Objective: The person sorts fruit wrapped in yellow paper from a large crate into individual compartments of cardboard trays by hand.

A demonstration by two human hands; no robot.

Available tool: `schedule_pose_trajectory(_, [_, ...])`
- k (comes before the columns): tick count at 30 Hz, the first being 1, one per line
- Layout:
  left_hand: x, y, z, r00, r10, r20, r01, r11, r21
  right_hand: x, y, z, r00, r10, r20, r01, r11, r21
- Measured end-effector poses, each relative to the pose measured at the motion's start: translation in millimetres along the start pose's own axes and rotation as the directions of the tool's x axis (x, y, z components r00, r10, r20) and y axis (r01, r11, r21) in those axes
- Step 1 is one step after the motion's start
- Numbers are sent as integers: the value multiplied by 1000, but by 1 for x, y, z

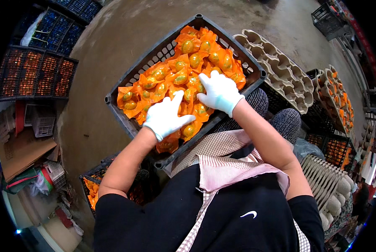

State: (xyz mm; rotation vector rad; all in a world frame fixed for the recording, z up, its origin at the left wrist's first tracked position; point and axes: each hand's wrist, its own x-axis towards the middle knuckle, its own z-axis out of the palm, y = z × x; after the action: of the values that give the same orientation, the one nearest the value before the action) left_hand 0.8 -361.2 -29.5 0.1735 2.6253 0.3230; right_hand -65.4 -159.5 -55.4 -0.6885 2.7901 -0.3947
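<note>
In front of me a black plastic crate with slotted walls holds many egg-shaped pieces in bright orange wrappers. Their rounded tops look shiny and greenish gold; what is inside the wrapping I cannot make out. My left hand, in a white glove, rests on the pieces near the crate's near side, thumb and forefinger spread apart. To its right my right hand, gloved alike, lies over the pieces by the right wall with its fingers apart. Neither hand appears to hold a piece, though some fingertips are hidden.
Grey moulded egg trays stand right of the crate, and more stacked trays lie by my right side. Another tray carries orange pieces. Stacked black crates line the left, near flattened cardboard. One crate sits by my left elbow.
</note>
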Motion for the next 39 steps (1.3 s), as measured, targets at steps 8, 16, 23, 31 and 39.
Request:
schedule_pose_trajectory(8, [8, -45, -34, 877, 72, -475, -138, 985, -105, -9, 13, 2, 988, 137, -71, -130, 987, 89])
schedule_pose_trajectory(16, [152, -35, -28, 829, 164, -535, -181, 983, 20, -8, 5, -2, 990, 117, -74, -113, 992, 49])
schedule_pose_trajectory(23, [193, 1, -6, 886, 105, -452, -122, 992, -9, -2, 17, 9, 984, 52, -170, -22, 984, 178])
schedule_pose_trajectory(31, [88, -43, -42, 592, 74, -803, -470, 841, -269, 0, 33, 13, 969, 71, -235, 33, 911, 412])
schedule_pose_trajectory(39, [-52, -79, 14, 838, -336, -429, -60, 725, -686, 6, 27, 14, 992, 118, -51, -102, 964, 246])
